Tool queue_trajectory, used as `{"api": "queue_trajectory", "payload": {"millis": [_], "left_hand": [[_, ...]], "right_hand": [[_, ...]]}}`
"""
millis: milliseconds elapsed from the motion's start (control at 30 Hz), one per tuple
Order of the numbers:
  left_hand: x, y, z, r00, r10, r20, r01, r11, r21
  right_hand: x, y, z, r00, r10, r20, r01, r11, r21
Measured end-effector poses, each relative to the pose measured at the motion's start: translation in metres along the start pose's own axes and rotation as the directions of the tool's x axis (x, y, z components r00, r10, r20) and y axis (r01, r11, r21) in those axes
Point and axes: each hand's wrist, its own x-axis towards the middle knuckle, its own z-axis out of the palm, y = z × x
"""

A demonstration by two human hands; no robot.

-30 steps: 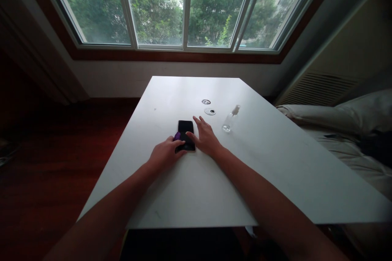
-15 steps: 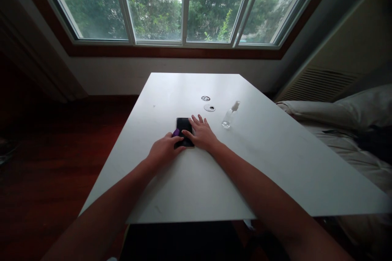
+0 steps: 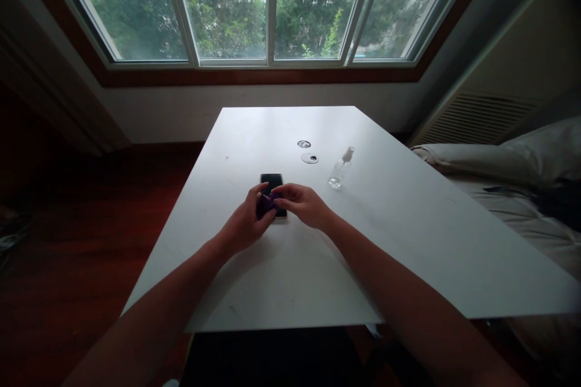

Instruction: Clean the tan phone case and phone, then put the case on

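A dark-screened smartphone (image 3: 271,179) lies flat on the white table (image 3: 272,272), its far end showing beyond my fingers. Over its middle, a small crumpled purple cloth (image 3: 268,201) is pinched between my two hands. My left hand (image 3: 244,217) curls round the cloth from the left, with its fingers partly over the phone. From the right, my right hand (image 3: 306,204) grips the cloth with thumb and fingertips. Fingers hide part of the cloth and the phone's lower left.
A clear spray bottle (image 3: 339,170) stands to the right of the phone. A round cable hole (image 3: 304,144) and its loose round cover (image 3: 309,158) are farther back. Windows (image 3: 267,12) lie beyond the table, and a bed or sofa (image 3: 490,163) is at the right.
My right hand has lifted from the phone's right side, where it lay spread, and now pinches the purple cloth. My left hand has turned its fingers up around the cloth.
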Motion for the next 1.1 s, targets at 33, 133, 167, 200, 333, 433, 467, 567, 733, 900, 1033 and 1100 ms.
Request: {"api": "queue_trajectory", "payload": {"millis": [33,133,167,200,333,433,467,567,733,900,1033,1100], "left_hand": [[0.002,-0.002,0.000,1.000,-0.025,-0.010,0.025,0.999,-0.045],[0.007,-0.006,-0.004,0.995,-0.097,-0.037,0.089,0.980,-0.178],[0.009,-0.007,-0.005,0.992,-0.113,-0.053,0.099,0.971,-0.218],[0.010,-0.008,-0.007,0.989,-0.130,-0.076,0.107,0.961,-0.256],[0.015,-0.009,-0.009,0.966,-0.205,-0.156,0.133,0.916,-0.377],[0.016,-0.009,-0.008,0.953,-0.269,-0.137,0.173,0.859,-0.482],[0.016,-0.008,-0.007,0.950,-0.290,-0.113,0.193,0.835,-0.515],[0.015,-0.008,-0.006,0.945,-0.325,-0.045,0.250,0.804,-0.539],[0.015,-0.006,-0.009,0.943,-0.327,-0.066,0.269,0.863,-0.428],[0.015,-0.002,-0.011,0.923,-0.367,-0.114,0.284,0.852,-0.440],[0.017,-0.005,-0.015,0.920,-0.383,-0.080,0.315,0.846,-0.430],[0.018,-0.010,-0.019,0.930,-0.368,-0.007,0.337,0.860,-0.383]], "right_hand": [[0.001,-0.002,0.000,0.999,-0.007,-0.033,0.008,1.000,0.027],[0.002,-0.009,-0.002,0.992,-0.003,-0.124,0.008,0.999,0.037],[0.002,-0.011,-0.003,0.989,0.003,-0.149,0.001,1.000,0.022],[0.002,-0.011,-0.004,0.985,0.006,-0.173,-0.006,1.000,-0.001],[0.002,-0.009,-0.008,0.963,-0.015,-0.268,-0.016,0.993,-0.114],[0.002,-0.008,-0.006,0.970,0.037,-0.238,-0.050,0.998,-0.049],[0.001,-0.009,-0.005,0.975,0.087,-0.203,-0.084,0.996,0.021],[0.000,-0.014,0.000,0.964,0.254,-0.073,-0.233,0.947,0.220],[-0.003,-0.015,-0.002,0.968,0.249,0.011,-0.248,0.958,0.141],[-0.002,-0.007,-0.005,0.988,0.152,-0.032,-0.152,0.988,0.013],[-0.002,-0.007,-0.006,0.986,0.050,-0.157,-0.089,0.964,-0.249],[-0.002,-0.006,-0.007,0.979,-0.015,-0.204,-0.064,0.925,-0.375]]}}
